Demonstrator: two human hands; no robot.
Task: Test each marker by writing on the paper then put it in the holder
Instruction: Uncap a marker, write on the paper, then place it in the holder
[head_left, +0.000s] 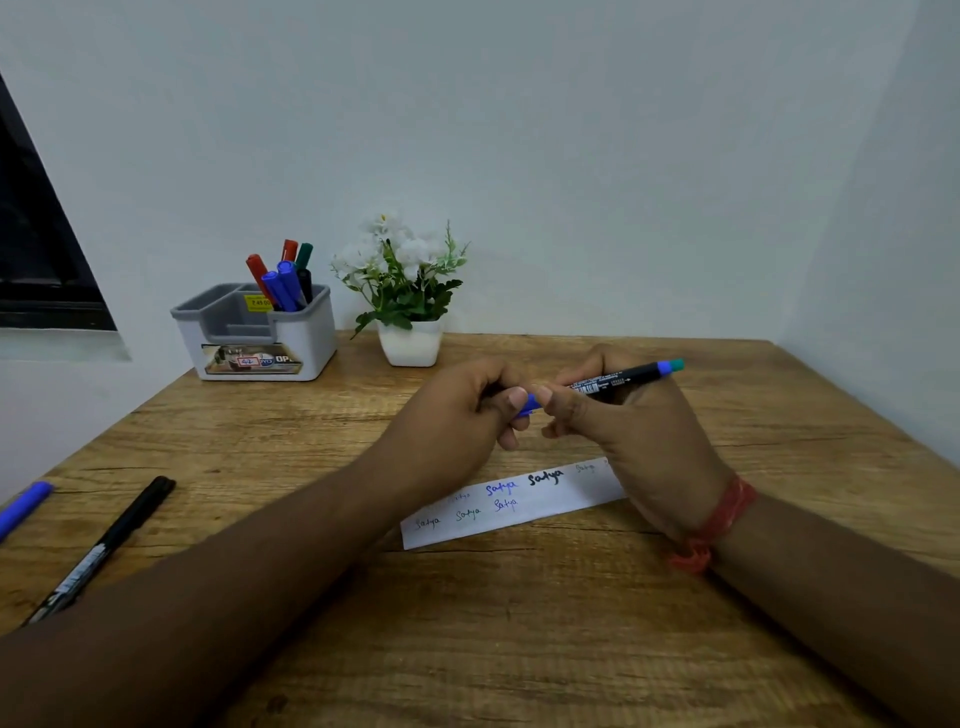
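A wooden table (519, 649) stood against a pale wall. Above the paper strip (511, 506), the right hand (623, 421) grasped a black-barrelled marker (618, 382), while the left hand (467, 410) pinched its blue cap (529, 405). The holder (254, 332) sat far left with several markers in it; a black marker (111, 543) and a blue marker (23, 506) lay near left.

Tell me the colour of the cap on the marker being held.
Blue cap, seen in the head view.
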